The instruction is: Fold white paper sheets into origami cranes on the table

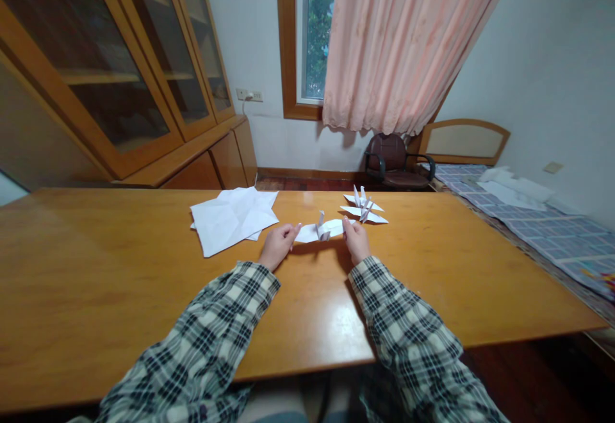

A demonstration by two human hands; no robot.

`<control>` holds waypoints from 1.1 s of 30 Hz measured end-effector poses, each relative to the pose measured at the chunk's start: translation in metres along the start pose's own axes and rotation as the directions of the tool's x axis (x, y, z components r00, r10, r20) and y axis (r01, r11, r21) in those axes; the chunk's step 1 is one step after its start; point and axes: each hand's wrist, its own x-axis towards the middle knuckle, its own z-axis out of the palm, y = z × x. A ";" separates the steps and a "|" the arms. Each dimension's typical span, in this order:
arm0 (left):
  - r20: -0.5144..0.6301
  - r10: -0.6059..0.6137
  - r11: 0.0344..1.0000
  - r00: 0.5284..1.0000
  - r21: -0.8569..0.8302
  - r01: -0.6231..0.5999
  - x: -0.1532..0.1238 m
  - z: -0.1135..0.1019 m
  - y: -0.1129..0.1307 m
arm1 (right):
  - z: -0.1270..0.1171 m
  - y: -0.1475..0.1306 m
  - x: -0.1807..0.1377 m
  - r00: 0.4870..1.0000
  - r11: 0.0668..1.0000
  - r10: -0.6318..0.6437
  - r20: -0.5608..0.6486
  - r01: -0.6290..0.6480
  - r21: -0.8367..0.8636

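Note:
Between my two hands a white origami paper crane (pixel 323 232) is stretched out just over the table, its neck pointing up. The tip of its left wing is pinched in my left hand (pixel 280 245). My right hand (pixel 356 241) pinches the opposite wing tip, fingers closed. Just beyond my right hand, folded paper cranes (pixel 365 210) stand close together with wings spread. To the left of my left hand lies a loose pile of creased white paper sheets (pixel 233 216).
The wooden table (pixel 120 295) spans the view. Behind it stand a glass-doored cabinet (pixel 144 58) at left, a brown armchair (pixel 394 160) and a pink curtain (pixel 394 45). A bed (pixel 523 231) with a checked cover runs along the right side.

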 end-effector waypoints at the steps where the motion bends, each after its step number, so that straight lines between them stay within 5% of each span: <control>1: -0.009 -0.005 1.000 1.000 -0.008 0.005 0.001 0.000 -0.001 | 0.000 0.000 0.000 1.000 1.000 0.007 -0.010 -0.007 0.006; 7: -0.055 -0.194 0.967 0.980 -0.176 0.181 0.006 0.001 -0.012 | -0.003 0.000 0.002 0.990 0.984 0.110 0.091 -0.121 0.129; 12: -0.113 -0.269 0.918 0.957 -0.332 0.219 0.009 0.005 -0.023 | -0.007 -0.007 0.005 0.987 0.982 0.039 0.156 -0.066 0.175; 17: -0.121 -0.257 0.905 0.959 -0.379 0.195 0.008 0.008 -0.024 | -0.032 -0.008 0.019 0.997 0.997 -0.018 0.070 0.013 0.079; 25: -0.093 -0.279 0.890 0.956 -0.399 0.221 0.009 0.009 -0.021 | -0.098 0.008 0.044 0.986 0.989 0.143 -0.084 -0.146 -0.033; 33: -0.084 -0.284 0.883 0.955 -0.410 0.227 0.008 0.008 -0.019 | -0.122 0.019 0.052 0.966 0.981 0.183 -0.182 -0.191 -0.029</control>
